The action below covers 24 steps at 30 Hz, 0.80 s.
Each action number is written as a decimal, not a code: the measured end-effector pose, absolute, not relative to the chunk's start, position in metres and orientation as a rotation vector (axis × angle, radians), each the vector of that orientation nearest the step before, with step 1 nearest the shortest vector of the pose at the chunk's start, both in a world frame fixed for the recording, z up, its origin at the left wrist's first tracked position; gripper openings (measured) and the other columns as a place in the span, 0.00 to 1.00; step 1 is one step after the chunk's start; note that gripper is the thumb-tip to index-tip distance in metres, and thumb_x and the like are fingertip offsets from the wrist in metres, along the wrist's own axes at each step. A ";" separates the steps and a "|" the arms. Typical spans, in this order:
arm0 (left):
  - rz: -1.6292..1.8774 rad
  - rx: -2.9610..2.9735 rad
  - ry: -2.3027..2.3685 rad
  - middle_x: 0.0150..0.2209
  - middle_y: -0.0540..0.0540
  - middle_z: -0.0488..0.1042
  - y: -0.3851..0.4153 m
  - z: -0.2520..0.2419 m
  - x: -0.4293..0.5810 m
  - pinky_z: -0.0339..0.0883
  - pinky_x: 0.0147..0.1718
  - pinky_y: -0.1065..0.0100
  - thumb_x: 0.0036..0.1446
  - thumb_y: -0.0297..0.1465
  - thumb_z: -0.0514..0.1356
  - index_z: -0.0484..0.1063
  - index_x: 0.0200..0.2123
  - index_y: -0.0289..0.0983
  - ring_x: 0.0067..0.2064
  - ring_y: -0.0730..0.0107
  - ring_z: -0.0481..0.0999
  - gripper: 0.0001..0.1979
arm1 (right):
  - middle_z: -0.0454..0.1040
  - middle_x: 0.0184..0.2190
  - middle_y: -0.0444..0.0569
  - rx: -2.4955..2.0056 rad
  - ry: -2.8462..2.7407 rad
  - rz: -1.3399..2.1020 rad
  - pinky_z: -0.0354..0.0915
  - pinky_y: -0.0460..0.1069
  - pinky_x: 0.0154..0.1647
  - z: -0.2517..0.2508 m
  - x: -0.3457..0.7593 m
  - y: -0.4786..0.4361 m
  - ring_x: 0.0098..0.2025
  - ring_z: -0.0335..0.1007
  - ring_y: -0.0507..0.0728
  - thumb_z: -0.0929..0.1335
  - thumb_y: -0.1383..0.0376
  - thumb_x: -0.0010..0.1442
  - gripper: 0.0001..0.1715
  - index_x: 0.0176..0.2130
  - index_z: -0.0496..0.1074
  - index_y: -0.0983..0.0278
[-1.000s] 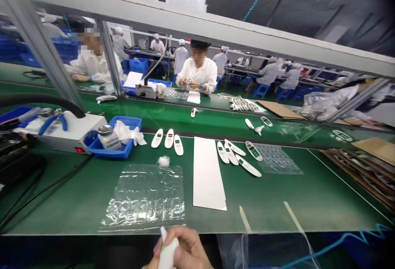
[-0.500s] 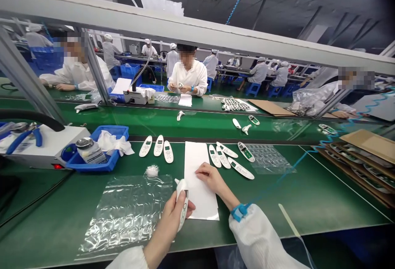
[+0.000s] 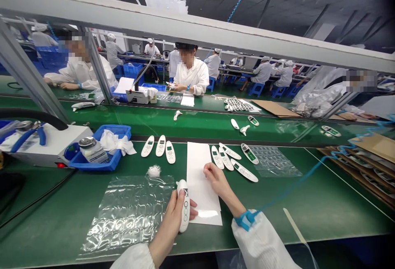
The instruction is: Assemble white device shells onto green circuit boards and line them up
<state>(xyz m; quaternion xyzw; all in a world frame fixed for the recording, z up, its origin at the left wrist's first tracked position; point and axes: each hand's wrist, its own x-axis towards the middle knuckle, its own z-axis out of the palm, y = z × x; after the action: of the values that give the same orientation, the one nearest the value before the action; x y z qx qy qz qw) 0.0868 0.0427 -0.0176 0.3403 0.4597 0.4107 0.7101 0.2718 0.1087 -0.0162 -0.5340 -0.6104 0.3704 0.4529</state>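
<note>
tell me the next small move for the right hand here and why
Likely pinch and peel at the spot on the long white paper sheet where the right hand rests its fingertips; what lies there is too small to tell. The left hand holds the white oval plastic handheld device, buttons showing, close beside the sheet.

Bare green mat (image 3: 324,207) lies open in the lower right of the frame, crossed only by a blue coiled cord (image 3: 296,180) and bounded at far right by cardboard trays (image 3: 364,166). At lower left a clear plastic sheet (image 3: 129,213) lies flat, with a black cable (image 3: 33,205) crossing the mat beyond it. The lower middle is taken by the left hand (image 3: 174,216), wrapped round a white handset (image 3: 184,207), and the right hand (image 3: 216,178) on a paper strip (image 3: 199,162). Shell rows (image 3: 158,147) and a blue tray (image 3: 95,165) line the centre band.
</note>
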 end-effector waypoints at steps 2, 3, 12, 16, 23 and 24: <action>0.914 0.698 0.996 0.29 0.45 0.75 0.040 -0.015 0.084 0.64 0.24 0.71 0.58 0.58 0.49 0.69 0.36 0.35 0.22 0.72 0.70 0.31 | 0.62 0.22 0.40 -1.237 -1.455 1.073 0.55 0.47 0.28 0.003 0.259 0.090 0.25 0.57 0.52 0.64 0.60 0.60 0.10 0.29 0.64 0.62; 0.916 0.664 0.975 0.25 0.46 0.73 0.038 -0.014 0.082 0.59 0.21 0.72 0.58 0.59 0.48 0.69 0.35 0.34 0.19 0.74 0.66 0.31 | 0.62 0.22 0.40 -1.193 -1.444 1.162 0.56 0.47 0.28 0.013 0.250 0.080 0.25 0.57 0.51 0.65 0.60 0.60 0.10 0.29 0.64 0.62; 0.956 0.626 0.938 0.16 0.51 0.63 0.024 -0.003 0.075 0.51 0.20 0.72 0.59 0.59 0.46 0.66 0.31 0.36 0.19 0.72 0.61 0.31 | 0.65 0.28 0.42 -1.173 -1.613 1.149 0.58 0.46 0.29 0.032 0.200 0.043 0.27 0.63 0.51 0.63 0.65 0.64 0.08 0.31 0.66 0.62; 0.968 0.667 0.968 0.16 0.52 0.62 0.022 -0.002 0.072 0.50 0.21 0.71 0.59 0.59 0.44 0.65 0.30 0.36 0.19 0.72 0.60 0.31 | 0.65 0.28 0.42 -1.178 -1.633 1.133 0.59 0.46 0.27 0.031 0.196 0.047 0.26 0.63 0.50 0.63 0.64 0.64 0.09 0.31 0.66 0.62; 0.951 0.696 0.986 0.17 0.52 0.62 0.018 -0.003 0.068 0.48 0.21 0.71 0.60 0.59 0.41 0.66 0.32 0.35 0.20 0.73 0.60 0.33 | 0.65 0.28 0.42 -1.175 -1.587 1.174 0.59 0.46 0.26 0.031 0.191 0.046 0.24 0.63 0.50 0.63 0.61 0.64 0.10 0.32 0.66 0.62; 0.950 0.695 0.989 0.17 0.52 0.62 0.018 -0.003 0.068 0.48 0.21 0.71 0.60 0.58 0.41 0.66 0.33 0.35 0.20 0.73 0.59 0.32 | 0.65 0.27 0.42 -1.182 -1.590 1.176 0.59 0.46 0.25 0.031 0.191 0.046 0.24 0.62 0.50 0.63 0.61 0.64 0.10 0.31 0.66 0.62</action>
<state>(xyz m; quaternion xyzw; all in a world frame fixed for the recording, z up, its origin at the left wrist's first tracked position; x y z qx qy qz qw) 0.0683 0.0178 -0.0034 0.3143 0.4471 0.4295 0.7188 0.1910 0.0460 0.0306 -0.4687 -0.6304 0.4664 0.4066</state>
